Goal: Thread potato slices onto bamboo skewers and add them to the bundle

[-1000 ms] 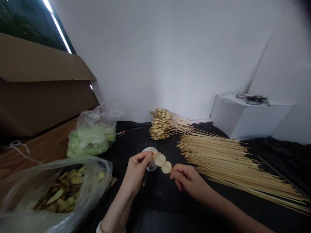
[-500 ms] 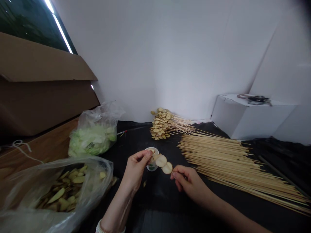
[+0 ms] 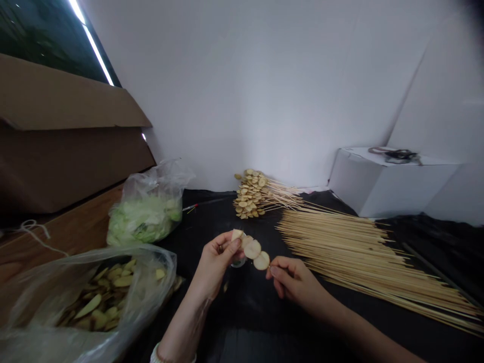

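Observation:
Between the thumb and fingers of my left hand (image 3: 212, 266) is a pale potato slice (image 3: 236, 235). My right hand (image 3: 297, 281) pinches the near end of a skewer, its stick mostly hidden by the fingers and slices. Several round slices, among them a skewered potato slice (image 3: 261, 260), run in an overlapping row from the right fingertips to the left ones. A small white cup (image 3: 239, 263) stands behind and below them, partly covered by the left hand and the slices.
At left, an open plastic bag (image 3: 159, 297) holds cut potato slices; behind it sits a bag of pale green vegetable pieces (image 3: 143, 219). Finished potato skewers (image 3: 249, 194) are piled near the wall. Bare bamboo sticks (image 3: 351, 247) spread rightward, before a white box (image 3: 393, 184).
The slice in my left fingers has turned, showing more of its flat face. The skewered slices have shifted slightly, covering more of the cup. My right hand has barely moved.

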`<state>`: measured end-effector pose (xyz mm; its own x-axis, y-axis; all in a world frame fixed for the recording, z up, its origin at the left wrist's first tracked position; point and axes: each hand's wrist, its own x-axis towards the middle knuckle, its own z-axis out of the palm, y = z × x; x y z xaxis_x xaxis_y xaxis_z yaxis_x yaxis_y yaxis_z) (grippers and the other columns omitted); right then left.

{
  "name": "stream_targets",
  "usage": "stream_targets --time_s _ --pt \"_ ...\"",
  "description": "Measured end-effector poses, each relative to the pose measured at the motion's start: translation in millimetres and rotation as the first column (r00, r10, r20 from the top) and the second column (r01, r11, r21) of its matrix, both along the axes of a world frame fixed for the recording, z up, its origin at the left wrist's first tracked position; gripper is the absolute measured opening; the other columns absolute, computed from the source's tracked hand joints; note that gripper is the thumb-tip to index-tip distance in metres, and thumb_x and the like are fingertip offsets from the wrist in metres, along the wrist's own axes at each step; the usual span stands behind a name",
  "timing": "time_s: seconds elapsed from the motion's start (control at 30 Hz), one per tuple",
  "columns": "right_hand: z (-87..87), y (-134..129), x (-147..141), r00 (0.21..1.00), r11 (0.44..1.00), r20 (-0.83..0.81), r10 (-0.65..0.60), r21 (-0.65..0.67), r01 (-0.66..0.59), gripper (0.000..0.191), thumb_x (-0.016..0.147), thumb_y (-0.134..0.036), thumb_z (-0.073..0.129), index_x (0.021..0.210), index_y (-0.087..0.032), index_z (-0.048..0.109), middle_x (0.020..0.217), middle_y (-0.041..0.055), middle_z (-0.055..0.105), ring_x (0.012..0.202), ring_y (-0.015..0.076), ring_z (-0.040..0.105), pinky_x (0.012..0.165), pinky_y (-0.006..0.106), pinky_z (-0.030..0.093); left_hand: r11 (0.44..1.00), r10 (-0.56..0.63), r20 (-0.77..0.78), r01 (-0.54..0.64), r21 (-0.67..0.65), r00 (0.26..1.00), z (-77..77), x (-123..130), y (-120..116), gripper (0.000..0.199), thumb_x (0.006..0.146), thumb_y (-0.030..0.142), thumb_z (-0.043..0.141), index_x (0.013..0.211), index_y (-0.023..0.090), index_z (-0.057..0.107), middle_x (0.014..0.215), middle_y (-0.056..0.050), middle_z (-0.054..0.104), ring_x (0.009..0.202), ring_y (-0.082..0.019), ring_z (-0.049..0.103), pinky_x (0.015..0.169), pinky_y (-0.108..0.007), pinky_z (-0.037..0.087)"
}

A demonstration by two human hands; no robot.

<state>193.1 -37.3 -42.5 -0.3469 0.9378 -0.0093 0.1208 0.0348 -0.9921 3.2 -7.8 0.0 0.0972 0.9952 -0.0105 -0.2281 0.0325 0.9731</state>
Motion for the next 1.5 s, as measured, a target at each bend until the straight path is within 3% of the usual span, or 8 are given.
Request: stream_targets --time_s 0.37,0.63,0.8,0.9,1.03,1.17,1.3,1.5 --pt "-3.1 -3 -2 0.986 0.983 0.141 -0.092 0.17 0.067 0.027 0.09 -0.034 0.043 0.078 -0.017 0.06 0.048 -0.0045 0.05 0.046 0.0095 0.043 0.05 0.022 0.031 0.994 0.092 -0.06 -0.089 0.06 0.994 -3.2 4 0 0.04 0.068 0.035 0.073 0.1 0.012 0.067 0.088 -0.009 0.072 0.075 -0.016 0.066 0.066 -0.024 0.053" --pt "-0.6 -4 -4 0.987 0.98 0.121 -0.107 0.183 0.084 0.022 0.088 -0.034 0.046 0.084 -0.017 0.06 0.051 -0.0046 0.052 0.049 0.0102 0.048 0.052 0.022 0.034 0.97 0.226 -0.052 -0.22 0.107 0.973 -4.3 3 4 0.05 0.064 0.039 0.075 0.104 0.012 0.064 0.088 -0.009 0.072 0.074 -0.018 0.067 0.064 -0.025 0.054" --pt "-0.1 2 3 0.984 0.964 0.094 -0.149 0.234 0.123 0.021 0.087 -0.036 0.048 0.083 -0.018 0.057 0.052 -0.0042 0.052 0.051 0.0101 0.049 0.053 0.022 0.036 0.97 0.233 -0.055 -0.228 0.084 0.971 -5.2 2 6 0.059 0.066 0.04 0.073 0.115 0.01 0.056 0.078 -0.008 0.072 0.07 -0.019 0.068 0.065 -0.029 0.055" --pt "0.3 10 12 0.979 0.962 0.039 -0.202 0.193 0.191 0.025 0.086 -0.042 0.047 0.086 -0.019 0.056 0.051 -0.0052 0.052 0.043 0.0082 0.042 0.045 0.021 0.031 0.952 0.27 -0.089 -0.252 0.174 0.959 -6.4 6 2 0.054 0.073 0.042 0.066 0.116 0.011 0.056 0.081 -0.009 0.073 0.073 -0.02 0.069 0.067 -0.03 0.055" --pt "2.0 28 25 0.963 0.961 -0.031 -0.266 0.064 0.268 0.033 0.081 -0.051 0.049 0.089 -0.019 0.053 0.051 -0.0067 0.051 0.033 0.0058 0.032 0.035 0.02 0.019 0.894 0.346 -0.227 -0.246 0.376 0.91 -16.9 16 -8 0.039 0.082 0.038 0.057 0.114 0.017 0.06 0.079 -0.005 0.072 0.07 -0.016 0.068 0.067 -0.027 0.054" --pt "5.7 46 40 0.946 0.946 0.037 -0.321 0.066 0.318 0.033 0.077 -0.052 0.052 0.079 -0.019 0.052 0.051 -0.006 0.051 0.033 0.0063 0.033 0.035 0.02 0.02 0.799 0.353 -0.439 -0.021 0.601 0.826 -34.9 26 -17 0.03 0.086 0.026 0.052 0.113 0.022 0.063 0.083 -0.004 0.073 0.073 -0.016 0.068 0.068 -0.025 0.054" --pt "8.6 70 56 0.908 0.913 0.207 -0.363 0.272 0.303 0.027 0.08 -0.045 0.049 0.073 -0.019 0.054 0.056 -0.0032 0.055 0.042 0.0088 0.041 0.041 0.021 0.03 0.637 0.389 -0.533 0.199 0.745 0.751 -43.9 33 -20 0.032 0.085 0.016 0.052 0.115 0.022 0.061 0.086 -0.004 0.072 0.075 -0.015 0.068 0.07 -0.025 0.053" --pt "26.6 126 66 0.711 0.757 0.456 -0.535 0.633 0.164 0.025 0.085 -0.028 0.04 0.073 -0.019 0.059 0.063 -0.0002 0.062 0.056 0.013 0.053 0.057 0.024 0.039 0.514 0.447 -0.554 0.305 0.802 0.703 -42.6 37 -25 0.03 0.084 0.015 0.053 0.112 0.019 0.062 0.08 -0.006 0.072 0.068 -0.015 0.067 0.06 -0.021 0.053"
